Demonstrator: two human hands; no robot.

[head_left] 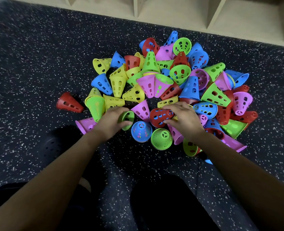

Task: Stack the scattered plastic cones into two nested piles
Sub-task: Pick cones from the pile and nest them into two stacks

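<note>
A heap of perforated plastic cones (171, 80) in red, blue, green, yellow and pink lies scattered on the dark speckled floor (38, 64). My left hand (110, 124) grips a green cone (127, 117) lying on its side at the heap's near edge. My right hand (182, 119) holds a red cone (160, 116) lying on its side, with blue showing through its holes. Just in front of the hands stand two upright cones: a blue cone (141, 131) with other colours showing through its holes, and a green cone (162, 139).
A lone red cone (69, 103) lies apart at the left. Pale wooden shelf compartments (171, 12) line the far edge of the floor. My dark-clothed legs fill the bottom of the view.
</note>
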